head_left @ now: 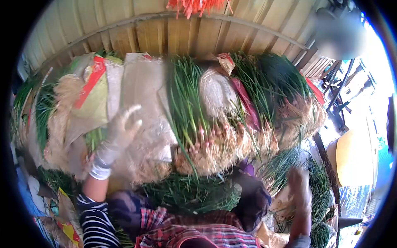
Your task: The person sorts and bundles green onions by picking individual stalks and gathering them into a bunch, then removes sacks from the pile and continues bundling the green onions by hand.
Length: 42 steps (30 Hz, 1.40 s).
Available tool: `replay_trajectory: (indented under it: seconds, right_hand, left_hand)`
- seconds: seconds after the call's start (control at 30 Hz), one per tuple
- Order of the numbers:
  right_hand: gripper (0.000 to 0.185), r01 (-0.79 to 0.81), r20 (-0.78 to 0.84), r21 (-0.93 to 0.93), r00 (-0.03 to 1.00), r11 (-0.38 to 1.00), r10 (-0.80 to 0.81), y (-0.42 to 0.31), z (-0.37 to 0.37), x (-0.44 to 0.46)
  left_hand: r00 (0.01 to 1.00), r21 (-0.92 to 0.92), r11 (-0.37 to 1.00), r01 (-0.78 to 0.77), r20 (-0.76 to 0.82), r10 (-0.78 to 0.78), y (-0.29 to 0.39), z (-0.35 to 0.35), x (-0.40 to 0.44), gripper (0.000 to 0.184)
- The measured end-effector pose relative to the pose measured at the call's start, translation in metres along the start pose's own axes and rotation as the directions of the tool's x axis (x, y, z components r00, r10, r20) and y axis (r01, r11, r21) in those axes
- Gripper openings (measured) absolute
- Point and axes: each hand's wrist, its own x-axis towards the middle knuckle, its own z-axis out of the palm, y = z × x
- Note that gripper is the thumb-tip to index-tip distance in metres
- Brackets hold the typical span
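Note:
My left hand (122, 131), in a white glove, hovers over a pale sack (142, 89) laid across the heap. Its fingers are spread and nothing shows between them. Right of that sack lie bunches of spring onions (188, 97), green leaves away from me and pinkish bulbs with straw-coloured roots (215, 151) toward me. My right hand (299, 185) is low on the right, above loose spring onions (285, 165). It is smeared by motion, so its fingers and anything in them cannot be made out.
Green trimmings (192, 194) lie in front of my lap. More spring onions (281, 76) and another white sack (217, 95) are on the heap's right. A ribbed metal wall (153, 37) stands behind, with red strips (198, 6) hanging above. A yellow panel (355, 153) is at right.

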Motion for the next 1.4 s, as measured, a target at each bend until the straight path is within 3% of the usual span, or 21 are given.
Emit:
replay_trajectory:
  seconds: [0.13, 0.17, 0.23, 0.33, 0.37, 0.43, 0.53, 0.57, 0.63, 0.67, 0.73, 0.8, 0.83, 0.87, 0.97, 1.03, 1.1, 1.17, 1.23, 1.33, 1.4]
  right_hand:
    - [0.053, 0.358, -0.011, 0.141, 0.933, 0.923, -0.360, -0.086, 0.111, 0.280]
    - [0.062, 0.419, -0.012, 0.115, 0.907, 0.901, -0.421, -0.104, 0.155, 0.333]
    - [0.072, 0.335, 0.140, -0.131, 0.938, 0.933, -0.317, -0.122, 0.231, 0.412]
    - [0.044, 0.136, 0.379, -0.285, 0.925, 0.949, -0.019, -0.104, 0.305, 0.494]
    - [0.032, 0.039, 0.238, -0.093, 0.971, 0.995, -0.016, -0.096, 0.306, 0.513]
    - [0.030, 0.159, 0.005, -0.319, 0.986, 0.935, -0.166, -0.081, 0.294, 0.558]
    - [0.027, -0.006, -0.038, 0.260, 0.999, 0.966, 0.016, -0.103, 0.264, 0.581]
    - [0.027, 0.117, -0.095, -0.066, 0.988, 0.991, -0.123, -0.120, 0.259, 0.581]
    - [0.031, 0.125, -0.139, 0.366, 0.987, 0.922, -0.079, -0.119, 0.259, 0.598]
    - [0.032, 0.316, -0.139, 0.017, 0.940, 0.948, -0.311, -0.119, 0.242, 0.605]
    - [0.034, 0.081, -0.003, 0.798, 0.991, 0.597, -0.131, -0.108, 0.216, 0.619]
    - [0.035, 0.128, -0.025, 0.577, 0.990, 0.807, -0.140, -0.099, 0.198, 0.631]
    - [0.033, 0.244, 0.012, 0.135, 0.969, 0.960, -0.248, -0.099, 0.190, 0.634]
    - [0.032, 0.349, 0.049, -0.328, 0.934, 0.878, -0.353, -0.104, 0.178, 0.634]
    - [0.024, 0.133, 0.063, -0.008, 0.989, 0.991, -0.133, -0.110, 0.183, 0.619]
    - [0.022, 0.057, 0.088, 0.041, 0.994, 0.998, -0.060, -0.109, 0.193, 0.609]
    - [0.018, 0.002, 0.172, 0.103, 0.985, 0.995, -0.020, -0.116, 0.200, 0.591]
    - [0.016, 0.221, -0.025, 0.217, 0.975, 0.951, -0.221, -0.116, 0.233, 0.572]
    - [0.017, 0.252, 0.071, 0.220, 0.959, 0.943, -0.273, -0.114, 0.270, 0.548]
    - [0.015, -0.146, 0.302, 0.532, 0.953, 0.834, -0.026, -0.145, 0.229, 0.514]
    - [0.018, -0.230, 0.376, 0.613, 0.926, 0.756, -0.022, -0.122, 0.228, 0.507]
  left_hand:
    - [0.979, 0.267, 0.944, -0.192, 0.121, 0.165, -0.049, 0.039, 0.129, 0.035]
    - [0.897, 0.304, 0.844, -0.442, 0.141, 0.419, -0.063, 0.053, 0.167, 0.036]
    - [0.925, 0.151, 0.933, -0.327, 0.252, 0.283, -0.124, 0.098, 0.219, 0.041]
    - [0.888, 0.382, 0.905, -0.185, 0.460, -0.013, -0.095, 0.141, 0.262, 0.054]
    - [0.862, 0.459, 0.869, -0.186, 0.501, -0.081, -0.094, 0.151, 0.263, 0.058]
    - [0.717, 0.392, 0.882, -0.262, 0.691, -0.095, -0.127, 0.179, 0.249, 0.066]
    - [0.718, 0.297, 0.950, -0.100, 0.682, -0.138, -0.139, 0.196, 0.241, 0.068]
    - [0.724, 0.294, 0.951, -0.099, 0.676, -0.134, -0.140, 0.198, 0.238, 0.069]
    - [0.718, 0.311, 0.945, -0.101, 0.680, -0.147, -0.141, 0.200, 0.238, 0.069]
    - [0.714, 0.331, 0.938, -0.101, 0.681, -0.163, -0.141, 0.200, 0.239, 0.066]
    - [0.686, 0.365, 0.926, -0.097, 0.699, -0.204, -0.134, 0.196, 0.245, 0.067]
    - [0.679, 0.380, 0.921, -0.087, 0.699, -0.224, -0.128, 0.190, 0.248, 0.068]
    - [0.679, 0.386, 0.919, -0.079, 0.696, -0.234, -0.125, 0.186, 0.249, 0.068]
    - [0.717, 0.382, 0.923, -0.047, 0.656, -0.235, -0.125, 0.187, 0.243, 0.067]
    - [0.789, 0.346, 0.930, 0.123, 0.535, -0.303, -0.098, 0.162, 0.246, 0.060]
    - [0.952, 0.116, 0.975, 0.190, 0.220, -0.211, -0.091, 0.157, 0.249, 0.064]
    - [0.944, -0.138, 0.940, 0.311, 0.157, -0.289, -0.067, 0.146, 0.282, 0.069]
    - [0.957, -0.169, 0.951, 0.261, 0.177, -0.231, -0.050, 0.148, 0.322, 0.082]
    - [0.959, -0.035, 0.979, 0.203, 0.209, -0.191, -0.029, 0.159, 0.358, 0.096]
    - [0.968, 0.141, 0.987, 0.081, 0.223, -0.112, -0.024, 0.214, 0.396, 0.106]
    - [0.987, 0.150, 0.986, -0.078, 0.150, 0.056, -0.026, 0.262, 0.421, 0.077]
